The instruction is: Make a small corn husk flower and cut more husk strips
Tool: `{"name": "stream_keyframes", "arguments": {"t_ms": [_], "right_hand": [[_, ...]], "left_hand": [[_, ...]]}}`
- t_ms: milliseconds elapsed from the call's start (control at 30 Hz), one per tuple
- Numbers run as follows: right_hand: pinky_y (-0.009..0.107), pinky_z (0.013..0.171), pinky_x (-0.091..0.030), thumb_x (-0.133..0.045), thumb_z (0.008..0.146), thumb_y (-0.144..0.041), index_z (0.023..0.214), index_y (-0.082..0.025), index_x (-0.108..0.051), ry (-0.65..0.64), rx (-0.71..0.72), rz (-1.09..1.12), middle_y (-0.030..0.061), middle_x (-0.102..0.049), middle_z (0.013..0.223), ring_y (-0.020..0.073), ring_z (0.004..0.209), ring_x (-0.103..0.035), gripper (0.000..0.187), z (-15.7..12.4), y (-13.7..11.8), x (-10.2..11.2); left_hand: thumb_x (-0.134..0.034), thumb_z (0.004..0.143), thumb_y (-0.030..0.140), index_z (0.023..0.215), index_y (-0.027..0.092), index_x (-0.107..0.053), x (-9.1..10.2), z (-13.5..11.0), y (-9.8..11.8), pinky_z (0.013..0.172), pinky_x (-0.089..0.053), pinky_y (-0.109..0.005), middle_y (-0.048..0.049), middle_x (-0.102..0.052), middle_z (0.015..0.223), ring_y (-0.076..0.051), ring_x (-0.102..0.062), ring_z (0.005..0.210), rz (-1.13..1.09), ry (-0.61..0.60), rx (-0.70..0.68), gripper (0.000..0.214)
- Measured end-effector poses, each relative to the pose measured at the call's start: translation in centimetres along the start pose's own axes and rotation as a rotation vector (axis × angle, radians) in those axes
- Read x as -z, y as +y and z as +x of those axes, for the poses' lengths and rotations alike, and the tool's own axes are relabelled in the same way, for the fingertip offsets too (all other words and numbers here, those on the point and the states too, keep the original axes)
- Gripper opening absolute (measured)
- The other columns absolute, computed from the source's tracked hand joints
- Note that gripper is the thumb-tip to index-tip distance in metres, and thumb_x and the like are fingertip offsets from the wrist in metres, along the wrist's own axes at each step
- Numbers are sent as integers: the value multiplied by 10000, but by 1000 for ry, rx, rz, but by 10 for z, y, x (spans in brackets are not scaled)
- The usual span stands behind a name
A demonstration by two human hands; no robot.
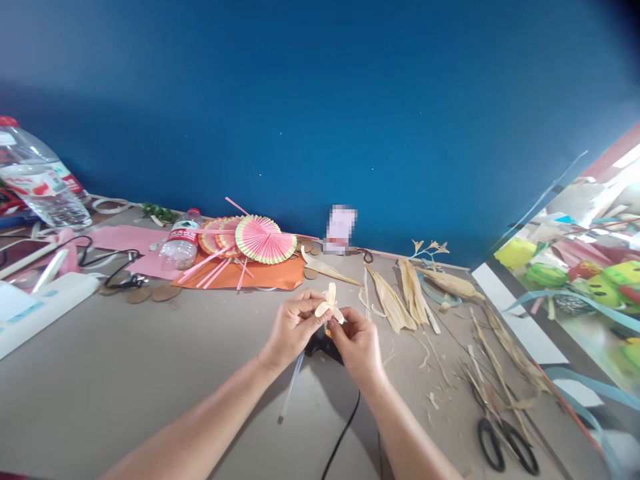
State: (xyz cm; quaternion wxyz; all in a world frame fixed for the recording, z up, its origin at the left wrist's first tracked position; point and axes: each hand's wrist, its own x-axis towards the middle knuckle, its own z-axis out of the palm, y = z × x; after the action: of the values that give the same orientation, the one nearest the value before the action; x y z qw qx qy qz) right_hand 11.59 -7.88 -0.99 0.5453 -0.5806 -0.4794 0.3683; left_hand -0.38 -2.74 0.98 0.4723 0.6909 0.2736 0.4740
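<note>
Your left hand (293,327) and right hand (357,343) meet over the desk (150,373), wrists angled inward. Both grips pinch the husk flower (330,305).

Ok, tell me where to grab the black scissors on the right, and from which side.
Take the scissors by their two black handle loops, coming from the person's side. They lie flat with the loops nearest and the blades pointing away, partly under dried husk strips. Free a hand first: left hand and right hand both pinch the husk flower.
</note>
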Motion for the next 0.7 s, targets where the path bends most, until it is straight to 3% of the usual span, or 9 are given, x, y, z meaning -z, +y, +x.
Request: {"name": "stream_keyframes", "arguments": {"t_ms": [200, 433, 700], "right_hand": [[180, 374, -177, -541, 728, -280, 685, -164, -520, 31, 55, -83, -90, -305, 435, 54, 394, -227, 126, -4, -6, -1], [183, 404, -243, -527, 744, -284, 688, -161, -540, 81, 150, -232, -72, -377, 465, 59, 415, -293, 136, -7, -11, -2], [186, 418, -271, -508, 743, -246, 690, -166, -546, 90, 177, -262, -72, -382, 470, 63, 417, -322, 103, -9, -13, -4]], "left_hand": [[-516, 783, 242, 672, 159, -644, -2, -5, 4, 580, -428, -210, -36, -564, 740, -113, -531, 632, 163, 35, -129, 189], [-488, 794, 184, 682, 150, -596, -5, -8, -3, 615, -431, -221, -48, -577, 749, -121, -538, 666, 272, 112, -282, 159], [-476, 796, 147, 762, 155, -591, -6, -10, -8, 625, -436, -218, -40, -575, 757, -115, -541, 669, 269, 103, -316, 120]]}}
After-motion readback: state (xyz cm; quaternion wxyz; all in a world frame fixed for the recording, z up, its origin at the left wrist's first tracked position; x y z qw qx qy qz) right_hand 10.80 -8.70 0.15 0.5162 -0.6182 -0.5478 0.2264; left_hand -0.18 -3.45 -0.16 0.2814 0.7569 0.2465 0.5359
